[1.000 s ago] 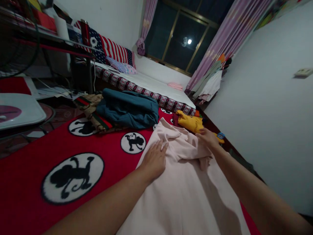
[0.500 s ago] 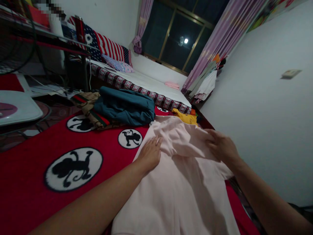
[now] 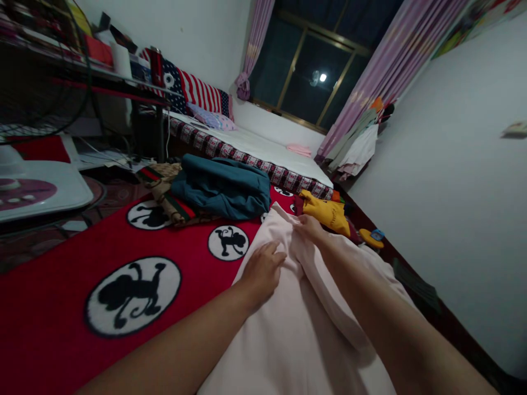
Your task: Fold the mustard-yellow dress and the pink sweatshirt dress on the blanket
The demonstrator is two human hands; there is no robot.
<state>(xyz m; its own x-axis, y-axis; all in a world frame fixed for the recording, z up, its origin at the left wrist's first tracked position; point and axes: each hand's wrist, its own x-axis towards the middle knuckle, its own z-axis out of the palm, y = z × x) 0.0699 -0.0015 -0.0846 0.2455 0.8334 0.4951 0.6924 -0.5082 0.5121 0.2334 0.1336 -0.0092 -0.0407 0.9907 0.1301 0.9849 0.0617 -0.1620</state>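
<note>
A pale pink top point(image 3: 288, 329) is spread over the red blanket point(image 3: 45, 307), with soft creases and a long folded strip, which looks like a sleeve, running down its right half. My left hand point(image 3: 263, 271) lies on the left part of the cloth, fingers apart and slightly bent, pressing down. Farther up, my right hand point(image 3: 310, 226) pinches the fabric near the top's far end. My right forearm covers part of the garment.
Beyond the top lie a folded teal garment point(image 3: 222, 186), a brown patterned garment point(image 3: 162, 184) and a yellow garment point(image 3: 329, 214). A white mattress point(image 3: 255, 148) is behind them. On the left are a white stool point(image 3: 69, 189) and a cluttered desk point(image 3: 111, 90); a wall point(image 3: 465, 208) is at right.
My right hand has swung from the right side toward the far middle, carrying a flap of pink cloth over. My left hand stays on the top. The view has shifted slightly left.
</note>
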